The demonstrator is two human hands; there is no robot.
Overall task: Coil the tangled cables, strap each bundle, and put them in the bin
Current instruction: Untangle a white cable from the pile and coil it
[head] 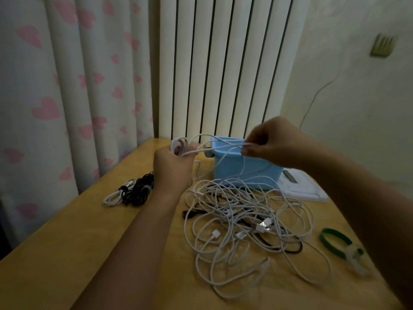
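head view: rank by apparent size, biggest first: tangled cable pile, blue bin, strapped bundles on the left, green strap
1. tangled cable pile, widest spread.
2. blue bin, partly hidden by hands and cable.
3. strapped bundles, taken together.
4. green strap, looks smallest, though the gap to the bundles is modest and it lies nearer the camera.

Your tangled cables sit frame centre on the table, bin behind them, strapped bundles left, straps right.
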